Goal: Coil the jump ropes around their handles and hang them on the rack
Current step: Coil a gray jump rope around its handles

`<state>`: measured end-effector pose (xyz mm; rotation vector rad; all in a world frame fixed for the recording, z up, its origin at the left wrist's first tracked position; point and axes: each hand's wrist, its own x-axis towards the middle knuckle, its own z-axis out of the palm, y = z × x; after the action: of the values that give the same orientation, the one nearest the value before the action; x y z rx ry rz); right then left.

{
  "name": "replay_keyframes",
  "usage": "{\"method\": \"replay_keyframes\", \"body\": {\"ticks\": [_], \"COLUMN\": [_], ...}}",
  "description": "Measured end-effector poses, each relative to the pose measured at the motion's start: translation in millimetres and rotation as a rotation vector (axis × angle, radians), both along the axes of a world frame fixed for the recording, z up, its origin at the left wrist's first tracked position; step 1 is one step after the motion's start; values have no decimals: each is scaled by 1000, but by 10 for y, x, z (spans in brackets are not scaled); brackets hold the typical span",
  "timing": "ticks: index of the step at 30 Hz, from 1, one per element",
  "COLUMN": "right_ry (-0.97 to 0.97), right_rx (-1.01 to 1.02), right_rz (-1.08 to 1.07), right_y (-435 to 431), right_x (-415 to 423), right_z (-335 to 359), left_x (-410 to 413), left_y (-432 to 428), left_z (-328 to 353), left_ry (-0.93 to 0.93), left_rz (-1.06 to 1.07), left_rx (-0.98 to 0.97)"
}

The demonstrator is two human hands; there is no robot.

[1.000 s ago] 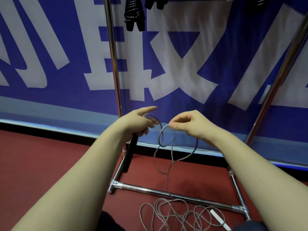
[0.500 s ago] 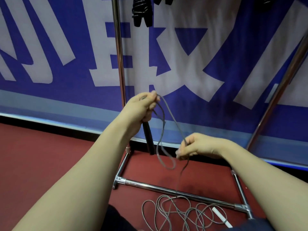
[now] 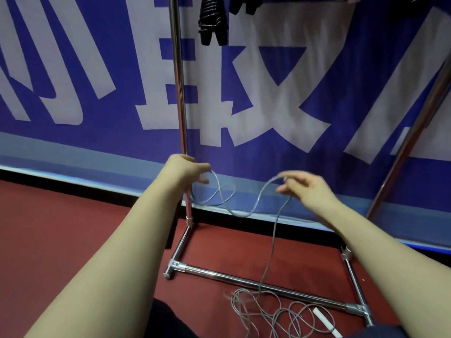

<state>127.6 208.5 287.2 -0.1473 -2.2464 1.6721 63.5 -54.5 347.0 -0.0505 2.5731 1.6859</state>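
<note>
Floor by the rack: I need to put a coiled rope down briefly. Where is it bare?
Bare red floor lies left of the rack's side bar, and inside the base, between banner and front bar. Crowded: the loose rope and white handle before that bar.

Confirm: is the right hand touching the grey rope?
Touching. Head view: the grey rope arcs into the right hand at its fingers, then drops to the floor.
</note>
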Motion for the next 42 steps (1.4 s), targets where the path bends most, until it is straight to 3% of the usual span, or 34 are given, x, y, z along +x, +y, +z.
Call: {"method": "replay_keyframes", "body": {"ticks": [2, 4, 7, 10, 14, 16, 18, 22, 25, 28, 30, 32, 34, 37, 39, 42], "right_ry": [149, 199, 60, -11, -39, -44, -65, -327, -529, -872, -981, -1009, -910, -590, -354, -158], "right_rx": [-14, 196, 418, 462, 316, 180, 111, 98, 300, 400, 615, 784, 798, 764, 673, 676], "right_rz": [-42, -82, 82, 198, 187, 228, 255, 417, 614, 769, 774, 710, 612, 335, 201, 209], "right_y": [-100, -233, -464, -610, -685, -678, -636, -563, -488, -315, -164, -54, -4, -66, -163, -397], "right_x": [5, 27, 83, 81, 35, 32, 35, 26, 1, -14, 3, 28, 11, -53, -98, -57], "right_z": [258, 436, 542, 545, 541, 533, 487, 186, -141, -473, -564, -577, -577, -419, -190, 137], "left_x": [19, 19, 38, 214, 317, 296, 250, 208, 163, 78, 62, 72, 68, 69, 128, 151], "left_y": [0, 24, 99, 149, 160, 163, 159, 207, 219, 75, 13, -2, -19, -80, -68, -15], "left_z": [-42, -62, -43, 64, 91, 95, 69, 70, 136, 189, 170, 99, 30, 0, -2, 0], "left_ry": [-107, -84, -27, -80, -129, -106, -54, 95, 239, 364, 379, 352, 299, 148, 71, 84], "left_rz": [-74, -62, -152, -455, -733, -690, -587, -361, -102, 114, 161, 116, 73, -4, -84, -192], "left_rx": [-133, -163, 75, 156, -37, -98, -37, 90, 298, 447, 443, 290, 92, -178, -206, -118]}}
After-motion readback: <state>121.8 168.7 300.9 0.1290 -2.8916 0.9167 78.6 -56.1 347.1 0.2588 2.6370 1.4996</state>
